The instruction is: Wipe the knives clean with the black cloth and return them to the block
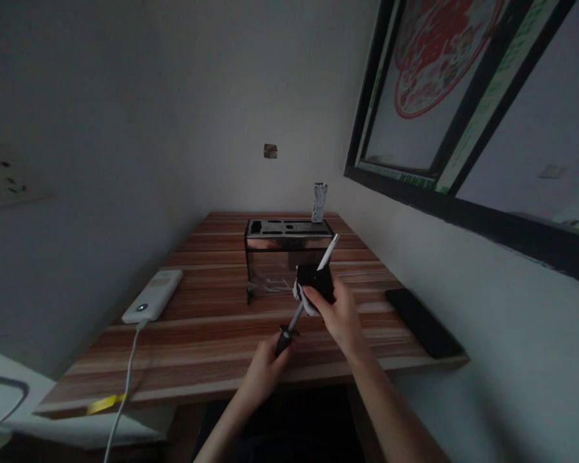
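While the left hand (265,365) grips the rod (296,316) by its handle (283,341), the right hand (338,310) holds a black pad (316,278) against it, the tip (336,238) jutting out beyond

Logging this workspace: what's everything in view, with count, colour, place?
table: 1, brown, centre
stand: 1, black edges, on table
speckled piece: 1, grey, stand's top
rod: 1, silver, before stand
bundle: 1, black and white, against rod
power bank: 1, white, table's left
cable: 1, white, at power bank
strip: 1, yellow, table's front
slab: 1, black, table's right
bar: 1, grey, lower left
outlet: 1, grey, left wall
patch: 1, brown, back wall
framed panel: 1, black frame, right wall
left hand: 1, bare, on rod
right hand: 1, bare, on bundle
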{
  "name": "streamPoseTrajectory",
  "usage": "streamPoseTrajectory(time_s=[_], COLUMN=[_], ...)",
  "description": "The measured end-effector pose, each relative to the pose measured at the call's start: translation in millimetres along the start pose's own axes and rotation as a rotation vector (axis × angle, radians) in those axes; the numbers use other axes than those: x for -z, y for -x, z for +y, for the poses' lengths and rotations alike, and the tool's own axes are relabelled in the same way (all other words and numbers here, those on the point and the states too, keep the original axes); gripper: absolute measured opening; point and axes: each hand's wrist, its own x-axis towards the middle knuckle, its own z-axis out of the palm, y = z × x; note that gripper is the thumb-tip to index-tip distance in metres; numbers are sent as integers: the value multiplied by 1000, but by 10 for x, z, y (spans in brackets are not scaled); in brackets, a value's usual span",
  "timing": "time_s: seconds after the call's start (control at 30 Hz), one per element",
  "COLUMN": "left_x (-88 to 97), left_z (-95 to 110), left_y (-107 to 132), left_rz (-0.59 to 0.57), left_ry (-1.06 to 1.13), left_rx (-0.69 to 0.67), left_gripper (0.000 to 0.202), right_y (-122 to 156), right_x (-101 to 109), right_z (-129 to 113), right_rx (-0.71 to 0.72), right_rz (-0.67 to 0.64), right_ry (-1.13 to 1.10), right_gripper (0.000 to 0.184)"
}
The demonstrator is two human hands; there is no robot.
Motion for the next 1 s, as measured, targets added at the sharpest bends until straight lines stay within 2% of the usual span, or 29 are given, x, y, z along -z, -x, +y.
streamPoseTrajectory(time_s=[0.23,0.37,0.53,0.87,1.0], left_x=[-11,-13,-16,1,15], left_z=[-29,-50,-44,-40,-32], left_y=[-4,-4,-15,3,5], left_rz=[17,21,19,-32,-48], left_ry=[36,34,41,20,35], left_rx=[-9,-25,-28,-31,-31], left_gripper=[22,21,22,20,21], right_y=[260,376,413,490,460], right_x=[-106,-155,-182,-158,-154], right_z=[184,220,213,243,224], right_rx=[-80,-94,-85,-99,-99], right_rz=[-103,-136,-101,-69,-57], right_ry=[102,134,135,150,135], right_gripper=[32,29,35,29,32])
